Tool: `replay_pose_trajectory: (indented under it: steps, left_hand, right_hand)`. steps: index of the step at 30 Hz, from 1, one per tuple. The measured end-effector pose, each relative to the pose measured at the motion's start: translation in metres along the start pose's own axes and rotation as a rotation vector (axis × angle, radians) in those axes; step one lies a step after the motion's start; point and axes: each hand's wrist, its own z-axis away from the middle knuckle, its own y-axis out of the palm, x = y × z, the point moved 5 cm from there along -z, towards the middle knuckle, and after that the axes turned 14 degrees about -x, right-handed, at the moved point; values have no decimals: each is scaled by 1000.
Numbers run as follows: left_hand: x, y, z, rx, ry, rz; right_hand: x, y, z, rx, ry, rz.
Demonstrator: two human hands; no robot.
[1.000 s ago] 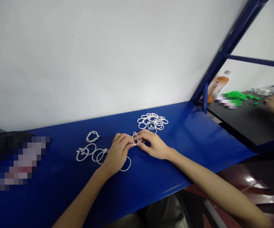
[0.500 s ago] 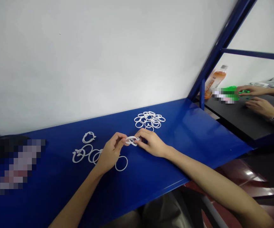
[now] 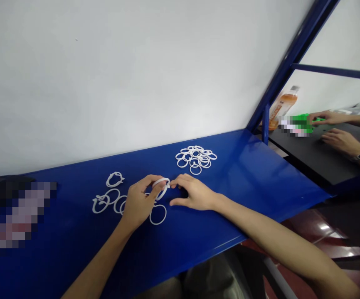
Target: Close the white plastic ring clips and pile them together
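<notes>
The white ring is in my left hand, pinched between thumb and fingers, above the blue counter; my right hand is just to its right, thumb and fingers parted.

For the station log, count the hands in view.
4: left hand, holding a white ring; right hand, beside it; a co-worker's hand by green pieces; their other hand at the black table.

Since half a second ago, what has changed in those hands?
The left hand has moved left with the white ring-shaped piece in its grip. The right hand has loosened its pinch and opened; whether a fingertip touches is unclear. The farther pile of white rings stayed put.
</notes>
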Motion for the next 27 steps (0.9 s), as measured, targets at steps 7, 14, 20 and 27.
replay_pose_trajectory:
  steps: [7,14,20,27]
  left_hand:
    - [-4,-7,-4,-54,-105,21]
    - [-23,1,6,-23,363,-83]
    - [-36,16,23,59,772,-186]
    - [-36,6,20,-100,670,-90]
  right_hand:
    - [2,5,-1,-7,1,16]
    - [-4,-7,-5,-156,310,-346]
    - [-10,2,-4,-41,480,-672]
    - [-17,-6,-8,-169,501,-649]
